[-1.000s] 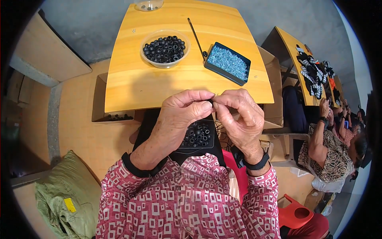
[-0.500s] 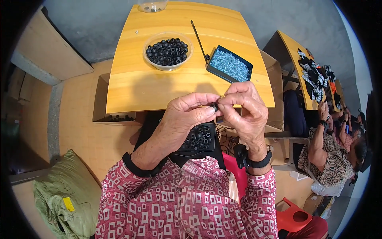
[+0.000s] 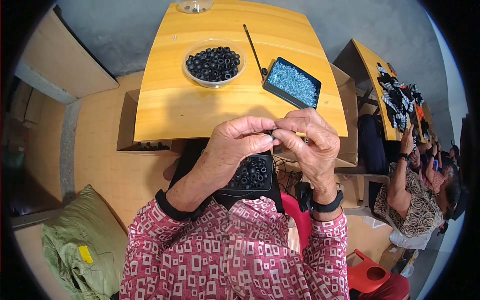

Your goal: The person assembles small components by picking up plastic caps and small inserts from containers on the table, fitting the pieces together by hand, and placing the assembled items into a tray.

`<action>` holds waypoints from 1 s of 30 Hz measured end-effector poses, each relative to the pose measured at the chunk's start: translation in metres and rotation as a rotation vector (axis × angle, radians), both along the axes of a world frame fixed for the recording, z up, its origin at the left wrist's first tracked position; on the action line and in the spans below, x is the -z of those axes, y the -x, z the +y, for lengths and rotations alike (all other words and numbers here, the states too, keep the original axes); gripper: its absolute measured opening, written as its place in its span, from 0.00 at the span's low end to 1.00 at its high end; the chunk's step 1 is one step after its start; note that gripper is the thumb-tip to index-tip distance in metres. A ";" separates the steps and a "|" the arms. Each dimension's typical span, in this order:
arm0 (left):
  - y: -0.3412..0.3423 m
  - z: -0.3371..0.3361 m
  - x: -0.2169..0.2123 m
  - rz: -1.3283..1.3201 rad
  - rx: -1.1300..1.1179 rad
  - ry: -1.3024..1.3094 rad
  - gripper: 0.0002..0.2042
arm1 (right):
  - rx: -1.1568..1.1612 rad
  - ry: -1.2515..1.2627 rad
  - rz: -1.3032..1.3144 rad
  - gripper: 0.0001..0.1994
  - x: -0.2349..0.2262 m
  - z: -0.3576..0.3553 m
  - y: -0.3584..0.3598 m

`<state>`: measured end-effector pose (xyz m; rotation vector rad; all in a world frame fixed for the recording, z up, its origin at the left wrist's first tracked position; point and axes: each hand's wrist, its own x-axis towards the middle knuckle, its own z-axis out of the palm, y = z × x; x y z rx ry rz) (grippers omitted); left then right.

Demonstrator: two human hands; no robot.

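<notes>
My left hand pinches a small black rounded piece between thumb and index finger, over the table's front edge. The fingertips of my right hand meet it from the other side, closed on something tiny, mostly hidden. Below them, on my lap, a dark tray holds several black, hollow, cup-like pieces. More such pieces fill a clear round bowl on the table. To its right, a black rectangular tray contains many tiny translucent bluish pieces.
A thin black stick lies on the wooden table beside the tray. Another clear bowl stands at the far edge. Cardboard boxes flank the table. A green sack sits at left, a red stool and seated people at right.
My right index finger has straightened a little, and its tip has shifted at the black piece. A yellowish glint between the fingertips no longer shows. The whole view has moved slightly.
</notes>
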<state>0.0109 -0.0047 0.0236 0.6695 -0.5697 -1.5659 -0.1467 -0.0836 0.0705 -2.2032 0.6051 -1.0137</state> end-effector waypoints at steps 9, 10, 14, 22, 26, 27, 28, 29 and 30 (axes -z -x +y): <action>-0.001 -0.002 0.004 -0.065 -0.053 0.059 0.11 | -0.015 -0.051 0.017 0.07 -0.010 -0.001 0.010; -0.001 -0.002 0.003 0.001 -0.033 0.016 0.11 | -0.011 -0.073 0.022 0.07 -0.010 -0.001 0.010; -0.002 -0.002 0.009 0.144 -0.006 0.029 0.10 | 0.001 -0.074 0.042 0.06 -0.011 0.002 0.008; 0.001 -0.001 0.007 0.051 -0.099 -0.025 0.11 | -0.029 -0.083 0.068 0.05 -0.009 0.003 0.006; -0.001 0.000 0.011 0.094 -0.128 -0.071 0.10 | -0.001 0.012 0.101 0.05 -0.003 0.007 -0.001; -0.001 0.000 0.016 0.170 -0.110 -0.070 0.10 | 0.007 0.015 0.083 0.06 -0.001 0.007 -0.002; -0.001 0.000 0.019 0.247 -0.090 -0.069 0.10 | 0.017 0.019 0.067 0.06 0.001 0.008 -0.004; -0.001 0.000 0.018 0.247 -0.092 -0.069 0.10 | 0.016 0.018 0.067 0.06 0.001 0.009 -0.005; -0.001 0.000 0.016 0.251 -0.086 -0.071 0.10 | 0.032 0.043 0.070 0.06 0.002 0.011 -0.006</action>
